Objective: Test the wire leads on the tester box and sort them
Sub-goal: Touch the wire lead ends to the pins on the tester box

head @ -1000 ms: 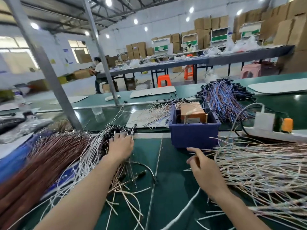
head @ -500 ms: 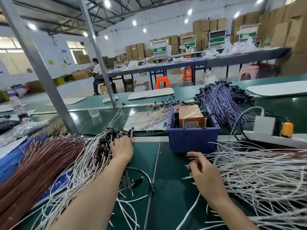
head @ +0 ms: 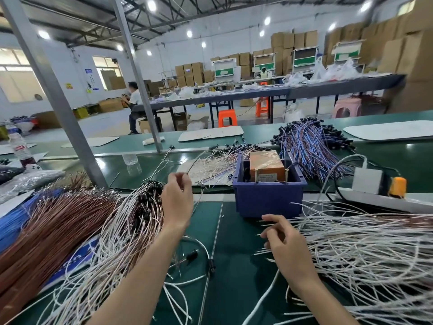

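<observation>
The tester box, orange, sits inside a blue bin at the middle of the green bench. My left hand is raised just left of the bin. Its fingertips pinch a thin wire lead that arcs up and to the right. Under that hand lies a pile of white leads with black ends. My right hand hovers in front of the bin with loosely bent fingers. It touches the bare tips of a big white lead pile and grips nothing I can make out.
Brown leads and blue leads lie at the left. More leads rest on cardboard behind the bin, next to a blue-purple bundle. A power strip with an orange plug lies right. A slanted metal post stands at back left.
My left hand has lifted off the white pile with black ends and risen toward the bin, now pinching a lead. My right hand has stayed at the wire tips.
</observation>
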### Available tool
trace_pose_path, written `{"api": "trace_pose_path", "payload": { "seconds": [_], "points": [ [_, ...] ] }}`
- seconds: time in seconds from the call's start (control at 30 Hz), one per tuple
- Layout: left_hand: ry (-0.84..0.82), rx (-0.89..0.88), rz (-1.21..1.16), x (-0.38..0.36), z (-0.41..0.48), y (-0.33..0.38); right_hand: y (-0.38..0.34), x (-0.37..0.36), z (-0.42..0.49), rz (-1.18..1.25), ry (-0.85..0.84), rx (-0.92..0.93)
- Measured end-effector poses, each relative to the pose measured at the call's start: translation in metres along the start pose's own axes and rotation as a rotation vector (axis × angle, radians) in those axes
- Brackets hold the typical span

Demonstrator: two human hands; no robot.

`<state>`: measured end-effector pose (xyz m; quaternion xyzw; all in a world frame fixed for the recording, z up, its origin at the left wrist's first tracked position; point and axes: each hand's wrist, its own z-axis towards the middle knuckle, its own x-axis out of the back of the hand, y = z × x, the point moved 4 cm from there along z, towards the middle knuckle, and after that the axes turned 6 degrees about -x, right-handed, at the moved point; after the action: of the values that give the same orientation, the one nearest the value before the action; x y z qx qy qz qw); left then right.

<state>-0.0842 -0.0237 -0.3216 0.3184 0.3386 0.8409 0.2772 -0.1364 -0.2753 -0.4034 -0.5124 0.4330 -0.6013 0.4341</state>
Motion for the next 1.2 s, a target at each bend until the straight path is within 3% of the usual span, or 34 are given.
{"api": "trace_pose_path", "payload": {
  "seconds": [0.1, 0.17, 0.3, 0.4, 0.53, 0.7, 0.83, 0.93, 1.0, 1.1, 1.13, 1.2],
  "points": [
    [-0.075, -0.208, -0.199, 0.003, -0.038, 0.047, -0.003, 0.001, -0.002, 0.071, 0.012, 0.026],
    [-0.219, -0.300, -0.225, -0.002, -0.071, 0.062, -0.013, 0.006, -0.005, 0.250, 0.054, 0.037],
    [-0.434, -0.589, 0.083, -0.020, -0.124, 0.071, -0.037, 0.029, -0.002, 1.133, 0.005, -0.125],
    [-0.489, -0.802, 0.220, -0.027, -0.138, 0.075, -0.046, 0.059, -0.005, 1.382, 0.026, -0.159],
    [-0.581, -0.854, 0.296, -0.024, -0.120, 0.073, -0.036, 0.087, -0.006, 1.104, 0.018, -0.228],
    [-0.486, -1.131, 0.456, -0.034, -0.095, 0.101, -0.029, 0.061, -0.012, 0.243, -0.139, -0.153],
    [-0.333, -1.214, 0.489, -0.038, -0.093, 0.118, -0.036, 0.032, -0.018, 0.102, -0.270, 0.062],
    [-0.134, -0.946, 0.321, -0.027, -0.095, 0.115, -0.031, 0.034, -0.013, 0.040, -0.129, 0.154],
    [-0.081, -0.500, 0.010, -0.018, -0.097, 0.102, -0.026, 0.035, -0.012, 0.037, -0.115, 0.149],
    [-0.220, 0.289, -0.547, -0.032, -0.093, 0.076, -0.018, 0.031, -0.011, -0.068, -0.166, 0.165],
    [-0.259, 0.459, -0.686, -0.039, -0.090, 0.072, -0.015, 0.030, -0.011, -0.099, -0.183, 0.159],
    [-0.297, 0.575, -0.863, -0.045, -0.081, 0.073, -0.011, 0.029, -0.009, -0.127, -0.206, 0.139]
  ]
}}
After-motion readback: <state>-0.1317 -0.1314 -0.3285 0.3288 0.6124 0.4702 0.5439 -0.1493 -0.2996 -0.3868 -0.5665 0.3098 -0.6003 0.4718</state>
